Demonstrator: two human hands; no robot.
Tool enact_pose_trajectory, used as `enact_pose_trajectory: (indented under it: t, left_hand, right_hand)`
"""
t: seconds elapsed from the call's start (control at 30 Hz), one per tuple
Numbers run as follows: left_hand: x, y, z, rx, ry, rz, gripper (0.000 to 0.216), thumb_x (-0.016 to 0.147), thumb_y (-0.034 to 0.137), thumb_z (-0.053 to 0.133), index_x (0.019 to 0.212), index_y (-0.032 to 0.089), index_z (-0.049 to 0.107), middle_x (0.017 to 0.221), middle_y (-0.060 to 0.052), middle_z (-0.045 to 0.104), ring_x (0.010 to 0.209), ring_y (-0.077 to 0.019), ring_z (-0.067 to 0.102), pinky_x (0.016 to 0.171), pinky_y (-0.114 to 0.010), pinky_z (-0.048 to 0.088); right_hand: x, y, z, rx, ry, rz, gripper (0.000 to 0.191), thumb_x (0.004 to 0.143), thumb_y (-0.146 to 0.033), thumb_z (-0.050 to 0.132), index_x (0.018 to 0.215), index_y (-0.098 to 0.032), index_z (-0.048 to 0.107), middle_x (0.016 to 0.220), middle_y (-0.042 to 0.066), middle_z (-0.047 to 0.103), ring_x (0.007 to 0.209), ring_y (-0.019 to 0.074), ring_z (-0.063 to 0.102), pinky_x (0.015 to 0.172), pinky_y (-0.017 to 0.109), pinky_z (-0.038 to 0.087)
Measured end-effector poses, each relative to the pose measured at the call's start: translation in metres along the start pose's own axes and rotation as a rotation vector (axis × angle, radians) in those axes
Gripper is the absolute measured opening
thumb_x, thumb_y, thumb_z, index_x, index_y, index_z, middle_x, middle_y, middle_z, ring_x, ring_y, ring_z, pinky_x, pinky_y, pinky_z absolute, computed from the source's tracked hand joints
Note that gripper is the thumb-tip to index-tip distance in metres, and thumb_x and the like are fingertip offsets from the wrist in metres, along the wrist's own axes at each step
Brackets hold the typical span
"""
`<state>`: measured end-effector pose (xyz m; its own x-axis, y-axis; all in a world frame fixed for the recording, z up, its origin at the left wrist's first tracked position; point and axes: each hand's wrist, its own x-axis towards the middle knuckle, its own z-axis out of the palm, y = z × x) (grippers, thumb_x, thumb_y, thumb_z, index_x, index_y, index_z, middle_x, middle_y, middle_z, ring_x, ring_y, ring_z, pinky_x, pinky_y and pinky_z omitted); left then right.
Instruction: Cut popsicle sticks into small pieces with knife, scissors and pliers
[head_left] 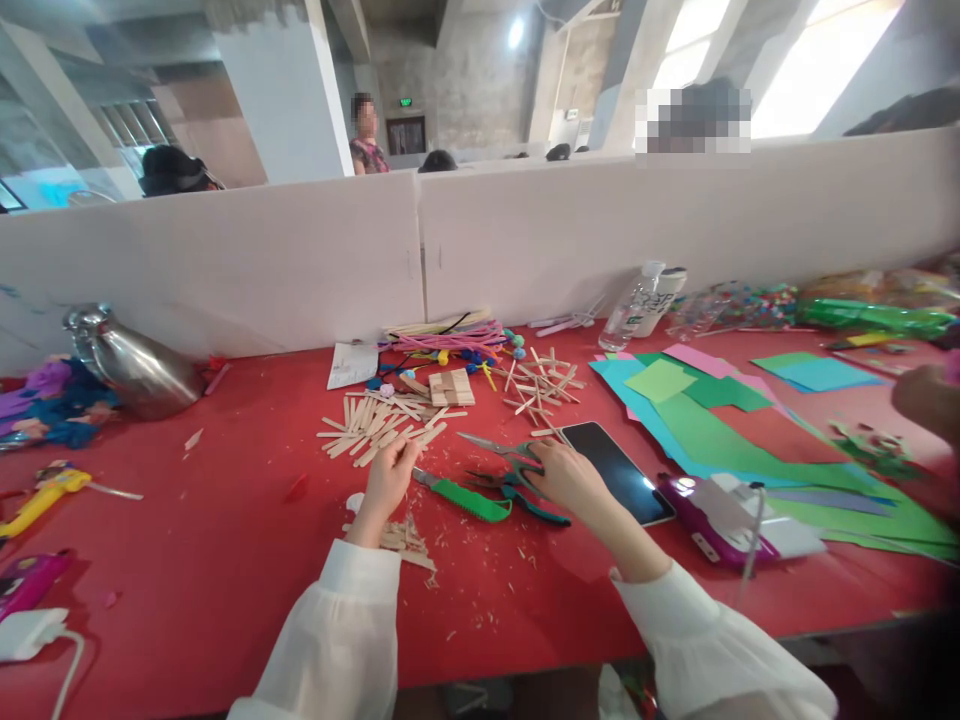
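My right hand is closed around the handles of a pair of scissors, whose blades point left over the red table. Near the pile of wooden craft sticks, my left hand is pinched shut. A stick shows by its fingertips, but I cannot tell whether it is held. Between the hands lie a green utility knife and pliers with dark blue handles. Cut stick pieces and shavings lie beside my left wrist. Farther back sits a small flat panel of joined sticks.
A tablet, a purple device with a white plug, and coloured paper lie on the right. Bottles and pipe cleaners stand along the white partition. A steel jug and yellow glue gun are left. Another person's hand appears at far right.
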<state>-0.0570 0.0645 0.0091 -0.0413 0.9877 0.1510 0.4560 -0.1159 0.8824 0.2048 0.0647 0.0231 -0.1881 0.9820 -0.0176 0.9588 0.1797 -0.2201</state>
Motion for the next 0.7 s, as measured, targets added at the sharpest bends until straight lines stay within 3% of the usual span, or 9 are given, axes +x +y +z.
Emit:
enact_pose_trajectory:
  t: [0.17, 0.33, 0.5, 0.6, 0.7]
  left_hand:
    - [0.0, -0.003, -0.01, 0.028, -0.107, -0.036, 0.022, 0.091, 0.034, 0.054, 0.094, 0.013, 0.06, 0.087, -0.002, 0.061, 0.074, -0.0148, 0.06, 0.067, -0.031, 0.05]
    - [-0.005, 0.007, -0.017, -0.001, -0.277, -0.068, 0.021, 0.082, 0.035, 0.054, 0.071, 0.017, 0.058, 0.062, 0.003, 0.053, 0.059, -0.0129, 0.051, 0.056, -0.024, 0.04]
    - [-0.01, 0.016, -0.026, -0.02, -0.442, -0.123, 0.019, 0.074, 0.036, 0.059, 0.07, 0.018, 0.055, 0.059, 0.005, 0.05, 0.055, -0.0111, 0.046, 0.053, -0.021, 0.036]
    - [-0.009, 0.018, -0.032, -0.004, -0.457, -0.122, 0.02, 0.076, 0.038, 0.057, 0.073, 0.018, 0.056, 0.065, 0.004, 0.051, 0.059, -0.0112, 0.046, 0.057, -0.022, 0.037]
    - [-0.008, 0.019, -0.036, 0.029, -0.48, -0.106, 0.023, 0.08, 0.04, 0.051, 0.073, 0.018, 0.056, 0.066, 0.003, 0.052, 0.061, -0.0115, 0.047, 0.058, -0.022, 0.037]
  right_hand:
    - [0.025, 0.01, 0.017, 0.037, 0.142, -0.02, 0.026, 0.09, -0.031, 0.056, 0.112, -0.017, 0.057, 0.113, 0.007, 0.06, 0.094, 0.0194, 0.061, 0.079, 0.04, 0.052]
    - [0.022, 0.009, 0.014, 0.129, 0.33, -0.133, 0.023, 0.09, -0.026, 0.051, 0.108, -0.016, 0.061, 0.111, 0.014, 0.062, 0.108, 0.0286, 0.054, 0.093, 0.048, 0.042]
    - [0.0, -0.028, 0.016, 0.231, 0.146, -0.408, 0.016, 0.085, -0.033, 0.058, 0.091, -0.021, 0.067, 0.084, 0.006, 0.069, 0.083, 0.0211, 0.062, 0.077, 0.032, 0.05]
    - [-0.011, -0.051, 0.028, 0.27, 0.026, -0.466, 0.031, 0.077, -0.033, 0.067, 0.104, -0.018, 0.065, 0.097, 0.011, 0.068, 0.09, 0.0269, 0.063, 0.078, 0.037, 0.05]
    - [-0.015, -0.056, 0.035, 0.348, -0.047, -0.419, 0.042, 0.076, -0.022, 0.061, 0.118, -0.015, 0.059, 0.109, 0.017, 0.065, 0.091, 0.0285, 0.065, 0.077, 0.039, 0.05]
